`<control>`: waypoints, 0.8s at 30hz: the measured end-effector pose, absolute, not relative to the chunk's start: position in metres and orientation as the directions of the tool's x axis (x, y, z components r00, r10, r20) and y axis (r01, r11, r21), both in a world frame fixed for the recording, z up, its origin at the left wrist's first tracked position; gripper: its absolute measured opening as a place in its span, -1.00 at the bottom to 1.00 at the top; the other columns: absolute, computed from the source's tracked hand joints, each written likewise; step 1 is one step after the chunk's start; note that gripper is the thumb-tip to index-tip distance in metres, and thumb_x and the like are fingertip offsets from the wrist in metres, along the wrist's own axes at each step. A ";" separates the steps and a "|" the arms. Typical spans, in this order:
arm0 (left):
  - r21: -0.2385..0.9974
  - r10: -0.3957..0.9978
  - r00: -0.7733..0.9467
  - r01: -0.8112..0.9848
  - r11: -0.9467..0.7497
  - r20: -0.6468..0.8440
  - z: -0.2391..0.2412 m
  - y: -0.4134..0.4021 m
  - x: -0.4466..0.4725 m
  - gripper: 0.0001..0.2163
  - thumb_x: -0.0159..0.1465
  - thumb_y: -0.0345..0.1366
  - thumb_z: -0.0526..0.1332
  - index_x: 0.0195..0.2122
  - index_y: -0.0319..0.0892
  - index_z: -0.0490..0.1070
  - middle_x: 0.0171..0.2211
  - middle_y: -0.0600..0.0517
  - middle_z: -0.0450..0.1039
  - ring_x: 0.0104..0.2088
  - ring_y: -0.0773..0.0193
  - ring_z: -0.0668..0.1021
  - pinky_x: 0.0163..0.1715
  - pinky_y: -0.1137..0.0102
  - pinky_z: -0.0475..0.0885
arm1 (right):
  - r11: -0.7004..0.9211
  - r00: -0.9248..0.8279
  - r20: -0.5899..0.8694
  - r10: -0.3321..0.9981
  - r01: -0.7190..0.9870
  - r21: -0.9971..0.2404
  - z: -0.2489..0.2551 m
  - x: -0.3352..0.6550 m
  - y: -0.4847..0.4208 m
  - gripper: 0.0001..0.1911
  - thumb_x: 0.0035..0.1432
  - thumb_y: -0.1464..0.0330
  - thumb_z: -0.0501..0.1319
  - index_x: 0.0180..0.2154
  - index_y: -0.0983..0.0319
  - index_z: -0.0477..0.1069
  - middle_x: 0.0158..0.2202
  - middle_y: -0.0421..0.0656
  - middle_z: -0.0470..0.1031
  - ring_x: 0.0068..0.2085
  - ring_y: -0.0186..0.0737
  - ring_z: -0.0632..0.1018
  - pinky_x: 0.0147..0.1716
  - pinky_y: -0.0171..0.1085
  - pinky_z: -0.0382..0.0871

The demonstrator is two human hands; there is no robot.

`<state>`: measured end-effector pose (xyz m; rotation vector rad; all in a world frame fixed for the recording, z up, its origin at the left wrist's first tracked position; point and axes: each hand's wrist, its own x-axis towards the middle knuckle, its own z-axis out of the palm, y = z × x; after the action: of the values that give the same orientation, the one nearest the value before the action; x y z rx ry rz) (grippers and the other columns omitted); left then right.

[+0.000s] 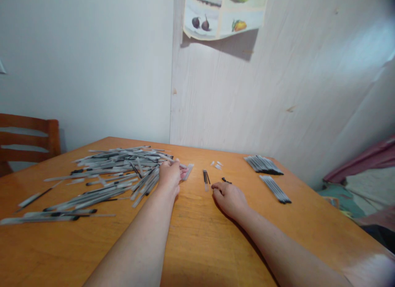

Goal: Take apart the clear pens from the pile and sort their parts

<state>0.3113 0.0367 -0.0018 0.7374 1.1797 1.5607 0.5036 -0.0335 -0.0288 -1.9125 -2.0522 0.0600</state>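
A large loose heap of thin grey sticks with black tips (105, 171) spreads over the left of the wooden table (197, 237). My left hand (169, 173) rests at the heap's right edge, fingers curled round a few of the sticks. My right hand (230, 198) lies knuckles up on the table with fingers bent under; what it holds, if anything, is hidden. Just ahead of it lie two or three short sticks (205, 178) and a small black piece (226, 180).
Two tidy bundles of sticks lie at the right: one far (263, 164), one nearer (275, 189). Small clear bits (217, 165) sit mid-table. A wooden chair (29, 141) stands at the left, a fruit poster (222, 13) hangs on the wall, and cloth (364, 184) lies at the right.
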 end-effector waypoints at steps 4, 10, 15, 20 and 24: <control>0.941 0.946 -0.306 -0.340 -0.008 -0.103 -0.001 0.036 0.311 -0.87 0.32 -0.26 0.15 -0.29 -0.21 0.29 -0.48 -0.01 0.49 -0.55 0.34 0.57 -0.59 0.52 0.40 | 0.109 -0.059 0.204 0.977 0.964 -0.244 -0.027 0.502 -0.035 -0.62 0.25 0.32 0.02 -0.04 0.06 0.54 -0.04 -0.17 0.59 -0.02 -0.13 0.55 -0.07 -0.25 0.34; 0.942 0.946 -0.306 -0.335 -0.001 -0.108 -0.001 0.036 0.311 -0.87 0.32 -0.26 0.16 -0.29 -0.21 0.29 -0.47 -0.02 0.49 -0.56 0.35 0.56 -0.59 0.53 0.39 | 0.119 -0.075 0.184 0.980 0.962 -0.244 -0.026 0.502 -0.036 -0.61 0.26 0.33 0.02 0.00 0.05 0.53 -0.02 -0.18 0.58 0.01 -0.17 0.54 -0.01 -0.26 0.33; 0.949 0.951 -0.291 -0.314 0.010 -0.106 -0.002 0.037 0.311 -0.86 0.31 -0.24 0.17 -0.30 -0.21 0.29 -0.48 -0.01 0.48 -0.60 0.37 0.54 -0.62 0.55 0.36 | 0.141 -0.098 0.187 0.977 0.962 -0.235 -0.028 0.503 -0.036 -0.60 0.27 0.32 0.01 0.02 0.03 0.51 -0.02 -0.17 0.58 -0.01 -0.15 0.55 -0.04 -0.24 0.34; 0.970 0.947 -0.300 -0.241 0.036 -0.110 -0.004 0.038 0.309 -0.87 0.29 -0.24 0.17 -0.30 -0.20 0.33 -0.48 -0.01 0.48 -0.61 0.38 0.51 -0.63 0.55 0.32 | 0.131 -0.080 0.203 0.976 0.959 -0.252 -0.028 0.503 -0.036 -0.61 0.27 0.31 0.00 0.01 0.03 0.51 -0.04 -0.18 0.59 -0.04 -0.14 0.56 -0.10 -0.24 0.34; 0.995 0.942 -0.334 -0.099 -0.001 -0.032 -0.009 0.040 0.303 -0.84 0.28 -0.22 0.15 -0.27 -0.19 0.43 -0.49 0.00 0.47 -0.62 0.38 0.46 -0.64 0.54 0.25 | 0.086 -0.032 0.197 0.980 0.958 -0.273 -0.029 0.504 -0.035 -0.63 0.28 0.28 0.01 -0.02 0.06 0.52 -0.08 -0.15 0.60 -0.06 -0.12 0.57 -0.12 -0.24 0.33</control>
<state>0.3032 0.0404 -0.0086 0.9424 1.3850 1.4872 0.5037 -0.0350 -0.0286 -1.9205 -2.0416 0.0926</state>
